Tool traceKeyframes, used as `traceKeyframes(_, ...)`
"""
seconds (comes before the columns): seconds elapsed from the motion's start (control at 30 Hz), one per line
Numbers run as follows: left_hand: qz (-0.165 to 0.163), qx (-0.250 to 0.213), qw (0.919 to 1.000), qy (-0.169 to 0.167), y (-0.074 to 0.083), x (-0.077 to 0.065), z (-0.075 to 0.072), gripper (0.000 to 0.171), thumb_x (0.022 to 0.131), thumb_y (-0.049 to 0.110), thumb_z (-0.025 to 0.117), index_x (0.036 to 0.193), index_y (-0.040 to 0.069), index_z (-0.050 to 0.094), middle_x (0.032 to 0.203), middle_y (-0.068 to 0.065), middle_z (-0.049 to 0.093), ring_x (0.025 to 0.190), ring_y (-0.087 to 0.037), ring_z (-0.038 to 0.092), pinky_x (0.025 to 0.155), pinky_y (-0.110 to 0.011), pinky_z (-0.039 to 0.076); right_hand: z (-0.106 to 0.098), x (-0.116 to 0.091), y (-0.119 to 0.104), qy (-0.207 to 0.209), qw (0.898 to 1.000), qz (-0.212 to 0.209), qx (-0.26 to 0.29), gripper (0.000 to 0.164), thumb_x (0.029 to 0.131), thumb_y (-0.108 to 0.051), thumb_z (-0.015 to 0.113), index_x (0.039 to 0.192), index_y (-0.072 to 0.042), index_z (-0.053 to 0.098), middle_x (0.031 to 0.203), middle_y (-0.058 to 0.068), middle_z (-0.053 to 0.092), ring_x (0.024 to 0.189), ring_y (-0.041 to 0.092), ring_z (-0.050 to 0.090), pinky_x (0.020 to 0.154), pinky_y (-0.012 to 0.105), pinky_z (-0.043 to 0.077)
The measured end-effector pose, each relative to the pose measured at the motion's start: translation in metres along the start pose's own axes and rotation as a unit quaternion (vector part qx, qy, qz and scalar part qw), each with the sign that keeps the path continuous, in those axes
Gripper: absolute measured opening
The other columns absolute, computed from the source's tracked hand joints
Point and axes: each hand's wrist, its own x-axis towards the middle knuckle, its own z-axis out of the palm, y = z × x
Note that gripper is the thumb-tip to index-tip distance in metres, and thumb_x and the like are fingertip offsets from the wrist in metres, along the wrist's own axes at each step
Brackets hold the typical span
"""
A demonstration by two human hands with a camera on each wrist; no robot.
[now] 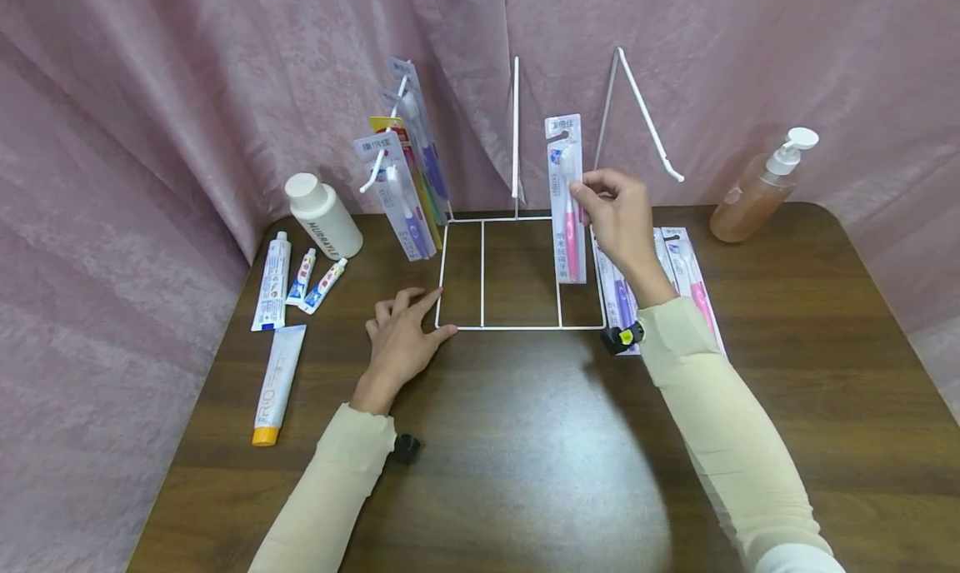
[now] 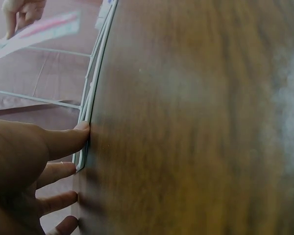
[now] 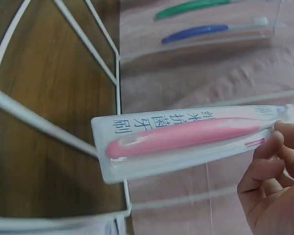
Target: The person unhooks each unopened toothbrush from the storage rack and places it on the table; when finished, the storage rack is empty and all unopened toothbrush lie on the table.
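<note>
Between thumb and fingers, my right hand [image 1: 618, 215] pinches a packaged toothbrush [image 1: 570, 231] with a pink handle by the edge of its pack. The pack is upright in the air over the right part of a white wire rack [image 1: 517, 328], near the middle prong. My left hand [image 1: 401, 336] rests at the rack's front left corner, fingers spread, with the thumb touching the front wire [image 2: 88, 105]. Several packaged toothbrushes [image 1: 405, 202] hang on the rack's left prong. In the right wrist view the pink handle [image 3: 186, 137] shows clearly through the pack.
More packaged toothbrushes [image 1: 693, 281] lie right of the rack, partly behind my right forearm. A pump bottle [image 1: 750, 198] stands at the back right. At left are a white bottle [image 1: 327, 219], a white toothpaste tube [image 1: 273, 281], two small tubes and an orange-capped tube [image 1: 279, 381].
</note>
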Motion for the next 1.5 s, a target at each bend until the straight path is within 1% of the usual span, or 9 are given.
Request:
traceKeyframes(0.2,0.001,-0.002,1.0,0.003,0.002,0.0,-0.001,0.075,0.107,0.048,0.08,0.173,0.024,0.054,0.18,-0.015,0.043,0.149,-0.053,0.036,0.115,-0.07,0.029,-0.041,-0.011,0.015,0.018,0.996,0.054,-0.063,0.034,0.11,-0.022,0.075,0.125,0.007,0.083,0.076,-0.028,0.063,0.078,0.002,0.058,0.073,0.017,0.048)
traceKeyframes(0.37,-0.001,0.006,1.0,0.004,0.008,-0.002,-0.004,0.073,0.108,0.044,0.08,0.173,0.023,0.054,0.179,-0.017,0.043,0.149,-0.052,0.036,0.114,-0.069,0.03,-0.083,-0.017,0.03,0.021,0.987,0.113,-0.114,0.042,0.113,-0.03,0.071,0.135,0.005,0.08,0.081,-0.032,0.063,0.086,0.005,0.059,0.077,0.018,0.049)
traceKeyframes(0.6,-0.013,0.027,0.9995,-0.007,0.013,-0.004,-0.007,0.075,0.109,0.046,0.078,0.175,0.024,0.05,0.182,-0.015,0.04,0.152,-0.05,0.035,0.117,-0.069,0.03,-0.139,-0.027,0.054,0.008,0.965,0.214,-0.153,0.056,0.116,-0.038,0.062,0.148,0.007,0.071,0.09,-0.024,0.064,0.1,0.011,0.06,0.085,0.028,0.049)
traceKeyframes(0.67,-0.014,0.024,0.9996,-0.006,0.013,-0.003,-0.006,0.074,0.109,0.045,0.078,0.175,0.024,0.051,0.182,-0.015,0.04,0.152,-0.05,0.035,0.117,-0.069,0.03,-0.153,-0.032,0.06,-0.001,0.957,0.24,-0.166,0.061,0.117,-0.04,0.058,0.153,0.007,0.067,0.105,-0.014,0.067,0.108,0.014,0.056,0.09,0.032,0.045)
traceKeyframes(0.8,-0.009,0.016,0.9998,-0.003,0.01,-0.002,-0.004,0.073,0.109,0.045,0.078,0.174,0.024,0.052,0.181,-0.017,0.041,0.151,-0.052,0.035,0.116,-0.07,0.03,-0.174,-0.039,0.071,-0.011,0.94,0.296,-0.17,0.064,0.116,-0.045,0.057,0.156,0.004,0.064,0.1,-0.015,0.069,0.101,0.011,0.062,0.086,0.035,0.05)
traceKeyframes(0.9,-0.005,0.01,0.9999,0.0,0.006,0.0,-0.002,0.074,0.108,0.045,0.079,0.174,0.024,0.052,0.18,-0.017,0.041,0.15,-0.052,0.035,0.115,-0.071,0.03,-0.184,-0.041,0.08,-0.019,0.934,0.316,-0.165,0.061,0.115,-0.043,0.059,0.153,0.004,0.065,0.08,-0.024,0.066,0.082,0.003,0.066,0.075,0.031,0.055)
traceKeyframes(1.0,-0.002,0.005,1.0,0.006,0.003,0.001,0.0,0.074,0.107,0.045,0.08,0.173,0.023,0.053,0.18,-0.017,0.042,0.149,-0.053,0.036,0.114,-0.071,0.03,-0.187,-0.042,0.088,-0.031,0.933,0.317,-0.167,0.057,0.115,-0.039,0.06,0.149,0.007,0.066,0.075,-0.023,0.066,0.074,0.001,0.066,0.069,0.03,0.056)
traceKeyframes(1.23,-0.004,0.01,0.9999,0.003,0.008,-0.003,-0.003,0.073,0.108,0.044,0.079,0.173,0.023,0.053,0.18,-0.018,0.043,0.149,-0.052,0.036,0.115,-0.071,0.03,-0.189,-0.046,0.099,-0.044,0.916,0.348,-0.195,0.066,0.117,-0.045,0.055,0.159,0.006,0.058,0.088,-0.014,0.066,0.083,0.007,0.068,0.075,0.03,0.058)
traceKeyframes(1.5,-0.011,0.015,0.9998,-0.004,0.014,-0.005,-0.006,0.073,0.109,0.043,0.078,0.174,0.024,0.051,0.18,-0.018,0.041,0.15,-0.051,0.036,0.116,-0.07,0.03,-0.188,-0.05,0.104,-0.017,0.905,0.365,-0.218,0.067,0.116,-0.05,0.057,0.158,0.003,0.063,0.089,-0.012,0.066,0.092,0.014,0.066,0.078,0.031,0.054)
